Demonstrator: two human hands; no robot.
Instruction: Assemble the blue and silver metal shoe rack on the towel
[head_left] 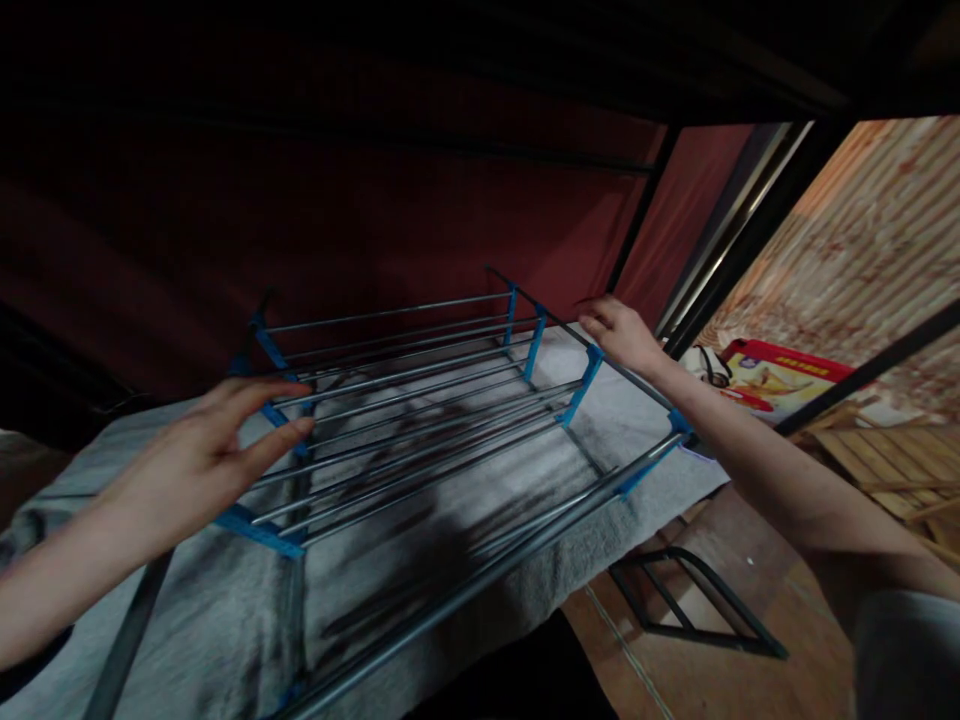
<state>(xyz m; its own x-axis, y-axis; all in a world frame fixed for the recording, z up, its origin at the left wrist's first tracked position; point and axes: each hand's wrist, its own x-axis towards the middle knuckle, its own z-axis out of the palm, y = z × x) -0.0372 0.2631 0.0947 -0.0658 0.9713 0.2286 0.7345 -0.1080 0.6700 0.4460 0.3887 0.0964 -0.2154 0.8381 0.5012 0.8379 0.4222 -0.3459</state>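
A metal tube rack with blue plastic connectors lies on its side on a grey cloth. My left hand is at the rack's left end, thumb and forefinger apart on either side of a metal tube by a blue connector. Whether those fingers touch the tube I cannot tell. Over the right end, my right hand hovers with loosely bent fingers and nothing visible in them. Close below it is another blue connector on the side pole. Loose-looking tubes lie along the near side.
The grey cloth covers the surface beneath the rack. Dark posts and a dark red panel stand around it. At right are a red and yellow box and wooden slats. A dark metal frame lies on the tiled floor.
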